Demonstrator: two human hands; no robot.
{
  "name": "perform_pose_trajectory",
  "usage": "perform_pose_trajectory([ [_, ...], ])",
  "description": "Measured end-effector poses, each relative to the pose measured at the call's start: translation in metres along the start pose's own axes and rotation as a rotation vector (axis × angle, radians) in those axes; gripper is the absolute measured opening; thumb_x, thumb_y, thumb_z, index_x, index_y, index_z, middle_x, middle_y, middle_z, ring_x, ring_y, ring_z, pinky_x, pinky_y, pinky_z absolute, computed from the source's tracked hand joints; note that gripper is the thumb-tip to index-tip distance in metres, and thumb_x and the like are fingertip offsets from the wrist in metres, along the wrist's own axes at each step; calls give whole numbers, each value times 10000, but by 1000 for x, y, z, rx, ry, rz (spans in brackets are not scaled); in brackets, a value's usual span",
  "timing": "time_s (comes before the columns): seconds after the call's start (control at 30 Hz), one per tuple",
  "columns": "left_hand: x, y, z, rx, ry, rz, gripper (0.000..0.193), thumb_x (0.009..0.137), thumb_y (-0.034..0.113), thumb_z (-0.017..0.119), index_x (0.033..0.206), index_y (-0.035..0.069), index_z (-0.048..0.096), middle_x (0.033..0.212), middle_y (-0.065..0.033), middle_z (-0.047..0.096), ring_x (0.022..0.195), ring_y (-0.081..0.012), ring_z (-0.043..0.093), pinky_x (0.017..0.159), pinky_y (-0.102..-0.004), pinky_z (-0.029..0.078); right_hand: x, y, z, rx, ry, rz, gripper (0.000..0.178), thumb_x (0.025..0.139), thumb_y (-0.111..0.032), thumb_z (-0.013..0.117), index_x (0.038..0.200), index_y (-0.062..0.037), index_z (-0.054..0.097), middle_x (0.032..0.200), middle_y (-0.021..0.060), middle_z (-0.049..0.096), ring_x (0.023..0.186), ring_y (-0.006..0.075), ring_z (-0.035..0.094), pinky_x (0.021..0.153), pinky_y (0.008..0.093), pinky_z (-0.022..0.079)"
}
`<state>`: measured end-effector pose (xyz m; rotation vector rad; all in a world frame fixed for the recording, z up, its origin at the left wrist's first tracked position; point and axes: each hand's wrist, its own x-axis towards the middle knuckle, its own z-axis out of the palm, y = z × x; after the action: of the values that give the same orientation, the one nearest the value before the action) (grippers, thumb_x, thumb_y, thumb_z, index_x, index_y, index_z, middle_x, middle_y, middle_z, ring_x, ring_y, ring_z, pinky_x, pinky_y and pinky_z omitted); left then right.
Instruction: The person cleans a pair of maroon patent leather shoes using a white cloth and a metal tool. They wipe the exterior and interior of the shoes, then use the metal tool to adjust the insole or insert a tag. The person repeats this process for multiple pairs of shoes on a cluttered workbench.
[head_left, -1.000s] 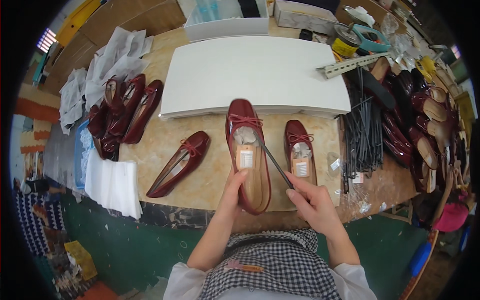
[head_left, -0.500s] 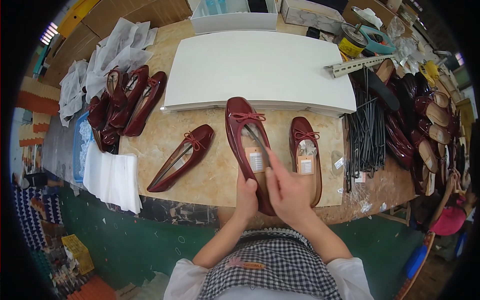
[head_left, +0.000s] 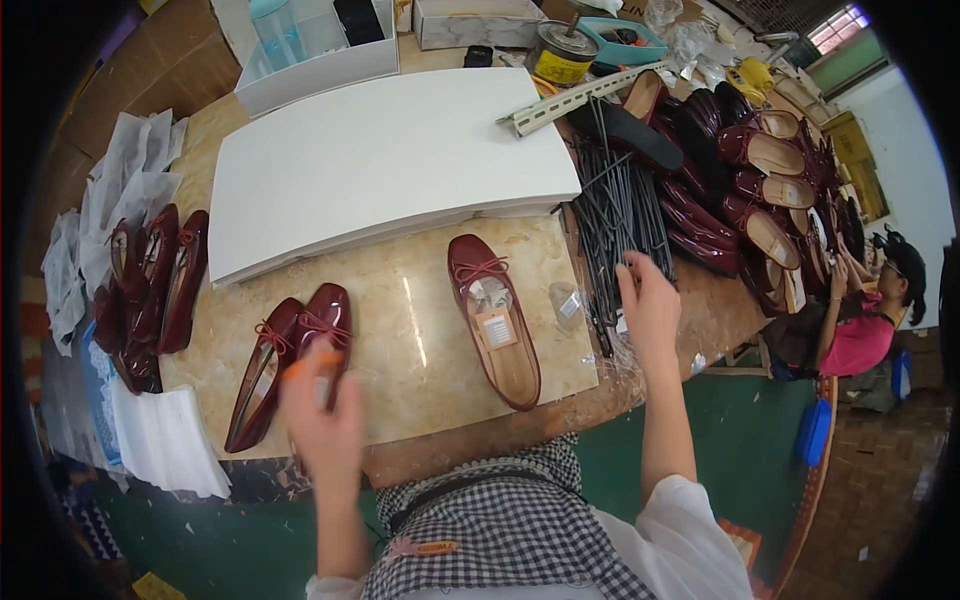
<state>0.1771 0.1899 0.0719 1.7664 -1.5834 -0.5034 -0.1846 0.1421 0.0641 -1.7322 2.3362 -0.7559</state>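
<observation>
Over the heel end of a dark red patent ballet flat point(head_left: 328, 308) with a bow is my left hand point(head_left: 328, 420), smeared by motion; its grip is unclear. That flat lies against another red flat point(head_left: 254, 408), which has a dark rod inside it. A third flat point(head_left: 529, 368), with a paper tag inside and no rod showing, lies to the right on the tabletop. My right hand point(head_left: 652, 305) is at the edge of a bundle of thin black shoe rods point(head_left: 632, 205), fingers bent and apart, no rod clearly held.
White sheets point(head_left: 380, 160) are stacked at the back. Several red flats point(head_left: 150, 285) and white tissue point(head_left: 165, 435) lie at left. A heap of flats point(head_left: 765, 205) stands at right, under a metal rail point(head_left: 575, 103) and tin point(head_left: 563, 55). Another person point(head_left: 865, 320) sits beyond.
The flat that both hands held has gone down beside the left one. My left hand moved left with it, while my right hand left it for the rods. The view has turned right.
</observation>
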Motion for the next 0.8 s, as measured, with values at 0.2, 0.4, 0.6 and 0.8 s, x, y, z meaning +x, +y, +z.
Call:
perform_pose_trajectory([
  [0.2,18,23,119,-282,-489,-63,647,841,150,622,1398,-58,366,844,-186,673,801,-219,687,737,-339,529,12,24,17,-88,-124,-118,266,909,-275,598,946,-18,657,696,160,657,653,328,650,595,410,502],
  [0.4,-21,-17,105,-1279,-590,-564,562,942,298,473,1400,-14,386,1245,-166,582,1060,-277,626,887,-386,520,-41,-32,-12,536,-368,145,374,913,-95,599,1276,-10,573,530,-57,489,455,12,389,428,222,282],
  [0.6,-11,-24,80,-1406,-488,-583,570,961,341,425,1417,8,351,1343,-139,509,1209,-238,525,1006,-355,433,-82,-120,-11,720,-770,-1,430,934,-122,568,1360,-105,518,557,-5,331,502,80,317,470,268,317],
  [0.8,-11,-19,63,-1173,-309,-264,577,951,246,450,1444,-6,288,1364,-124,462,1269,-188,440,1065,-323,345,-77,-150,1,819,-894,66,393,965,-116,514,1354,-62,510,577,-7,382,516,62,354,470,244,329],
])
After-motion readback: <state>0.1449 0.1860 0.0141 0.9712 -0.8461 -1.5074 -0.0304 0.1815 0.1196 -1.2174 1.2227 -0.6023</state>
